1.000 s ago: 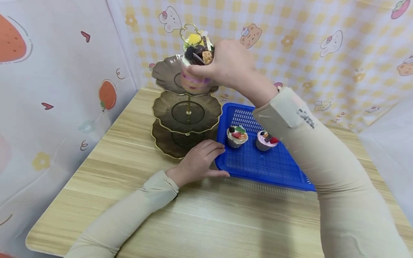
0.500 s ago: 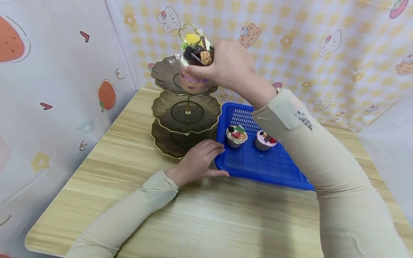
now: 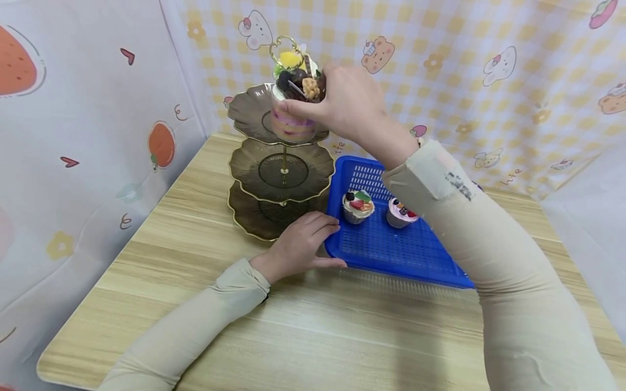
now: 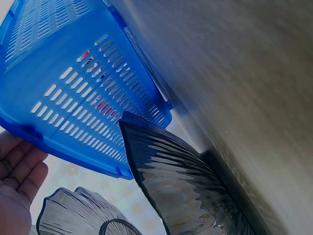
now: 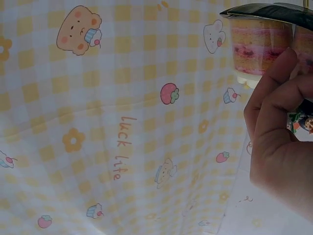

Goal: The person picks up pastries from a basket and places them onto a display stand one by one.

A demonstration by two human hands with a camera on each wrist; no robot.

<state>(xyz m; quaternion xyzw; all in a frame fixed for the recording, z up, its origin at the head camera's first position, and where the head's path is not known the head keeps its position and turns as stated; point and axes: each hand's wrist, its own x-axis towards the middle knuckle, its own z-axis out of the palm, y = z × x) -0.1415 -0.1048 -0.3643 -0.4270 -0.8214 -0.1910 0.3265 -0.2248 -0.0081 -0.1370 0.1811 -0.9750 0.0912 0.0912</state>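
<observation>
My right hand [image 3: 354,103] holds a clear cup of layered pink-and-yellow cake [image 3: 293,124] at the top tier [image 3: 249,111] of a three-tier brown stand with gold rims. Dark chocolate, a walnut and berries top this cup. Behind it, past the stand's gold ring handle [image 3: 275,51], shows a yellow and white topping [image 3: 292,60]. In the right wrist view, my right fingers lie against one cup, with another cake cup [image 5: 261,46] beside it. My left hand [image 3: 298,244] touches the left corner of a blue slotted basket [image 3: 371,263], thumb spread along the front and fingers at the side rim.
Two cupcakes with fruit toppings, one cream [image 3: 358,207] and one pink [image 3: 401,213], sit in the basket. The middle tier [image 3: 244,174] and bottom tier [image 3: 244,217] stand right behind my left hand. Patterned curtains [image 3: 440,32] close off the table's [image 3: 303,336] back and left side.
My right forearm has dropped slightly, baring a bit more of the basket's far edge. The right hand stays on the cup at the top tier; the left hand has not moved.
</observation>
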